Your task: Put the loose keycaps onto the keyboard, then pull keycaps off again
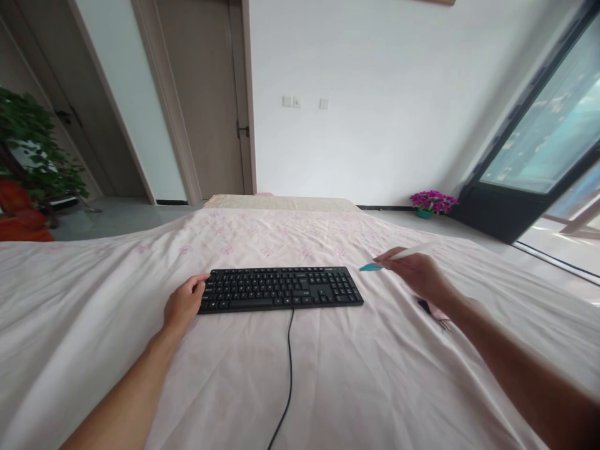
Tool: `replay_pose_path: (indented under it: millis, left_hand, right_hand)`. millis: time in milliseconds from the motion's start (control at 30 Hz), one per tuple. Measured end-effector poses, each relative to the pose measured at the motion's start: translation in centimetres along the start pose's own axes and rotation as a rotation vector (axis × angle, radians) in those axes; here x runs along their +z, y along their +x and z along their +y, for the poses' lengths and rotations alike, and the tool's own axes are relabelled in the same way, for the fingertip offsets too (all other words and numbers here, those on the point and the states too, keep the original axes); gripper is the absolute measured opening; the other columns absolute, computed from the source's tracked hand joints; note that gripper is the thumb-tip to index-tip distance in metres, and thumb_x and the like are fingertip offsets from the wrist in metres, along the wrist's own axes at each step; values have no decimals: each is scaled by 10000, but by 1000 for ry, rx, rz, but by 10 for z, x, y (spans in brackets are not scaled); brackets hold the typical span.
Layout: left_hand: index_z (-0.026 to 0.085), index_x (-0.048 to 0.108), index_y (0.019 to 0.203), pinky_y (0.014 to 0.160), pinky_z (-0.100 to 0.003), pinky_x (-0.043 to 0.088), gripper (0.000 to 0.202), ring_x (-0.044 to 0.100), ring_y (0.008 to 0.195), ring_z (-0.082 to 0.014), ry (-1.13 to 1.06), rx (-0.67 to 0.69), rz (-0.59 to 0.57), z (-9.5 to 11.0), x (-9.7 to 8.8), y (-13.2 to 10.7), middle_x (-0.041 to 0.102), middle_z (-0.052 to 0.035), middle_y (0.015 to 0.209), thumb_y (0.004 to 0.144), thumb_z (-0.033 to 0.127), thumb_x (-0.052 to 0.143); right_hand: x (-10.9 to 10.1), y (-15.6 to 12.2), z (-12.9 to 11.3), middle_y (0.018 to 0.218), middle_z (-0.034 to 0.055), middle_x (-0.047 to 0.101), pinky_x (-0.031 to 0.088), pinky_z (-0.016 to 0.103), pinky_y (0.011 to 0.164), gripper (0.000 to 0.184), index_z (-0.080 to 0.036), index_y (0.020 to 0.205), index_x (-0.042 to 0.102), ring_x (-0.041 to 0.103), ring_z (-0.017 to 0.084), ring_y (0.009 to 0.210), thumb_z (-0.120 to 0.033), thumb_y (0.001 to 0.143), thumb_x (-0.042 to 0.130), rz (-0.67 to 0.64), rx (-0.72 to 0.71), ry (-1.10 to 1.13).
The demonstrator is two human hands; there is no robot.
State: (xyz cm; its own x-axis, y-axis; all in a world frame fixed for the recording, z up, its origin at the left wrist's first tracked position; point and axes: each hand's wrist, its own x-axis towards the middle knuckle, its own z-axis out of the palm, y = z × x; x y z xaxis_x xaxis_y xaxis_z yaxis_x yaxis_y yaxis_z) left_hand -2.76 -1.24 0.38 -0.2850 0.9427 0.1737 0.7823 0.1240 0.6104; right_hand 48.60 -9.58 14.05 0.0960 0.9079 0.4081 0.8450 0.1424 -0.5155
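Observation:
A black keyboard (pixel 281 289) lies flat on a pale pink bedspread, its cable (pixel 290 362) running toward me. My left hand (pixel 185 301) grips the keyboard's left end, fingers at the far corner. Just beyond the keyboard's right end, my right hand (pixel 410 269) is closed around a slim brush with a white handle and a teal tip (pixel 372 267). That tip points left, close to the far right corner and apart from the keys. Below my right wrist lie a small dark item (pixel 424 305) and a pinkish piece (pixel 438 312), partly hidden by the forearm.
The bedspread (pixel 225 381) covers the wide surface around the keyboard. Past its far edge are a white wall with switches (pixel 292 102) and a closed door (pixel 201 94). A leafy plant (pixel 32 144) stands left; purple flowers (pixel 432 201) sit by the glass door at right.

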Motion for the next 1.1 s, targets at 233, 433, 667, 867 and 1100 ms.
replay_pose_path:
  millis: [233,433,667,867,1100]
  left_hand:
    - [321,637,1156,829,-316,458,361,628,999,-230,-29,14,-10,2,-2,-2,690,-16,1120,888,377,401]
    - [307,638,1158,819,-305,457,348,633,984,-219,-43,27,-11,1,-2,-2,696,-20,1101,894,346,414]
    - [317,640,1151,842,-323,451,341,629,1008,-229,-62,16,-12,2,-2,-3,694,-26,1107,896,337,415]
    - [324,636,1158,826,-317,449,347,629,1000,-230,-58,21,-13,0,-1,-2,692,-19,1114,898,340,407]
    - [327,638,1149,800,-323,449,344,632,974,-230,-52,5,-22,3,-3,-2,696,-15,1097,902,337,400]
  right_hand:
    - [136,43,-134,855,42,694,481,292,745,246,-168,821,698,624,168,794,-393,799,601,-313,-249,749]
    - [217,64,-167,759,24,672,454,259,677,249,-147,843,672,595,143,704,-374,785,586,-509,-221,790]
    - [168,66,-116,643,-20,633,409,239,639,245,-174,716,668,570,142,668,-341,836,535,-468,-329,221]
    - [110,78,-101,673,62,650,390,262,631,237,-167,693,656,603,184,670,-319,842,553,-448,-275,-432]
    - [144,81,-153,825,28,710,434,249,737,201,-190,850,702,643,185,817,-316,841,545,-418,-339,145]
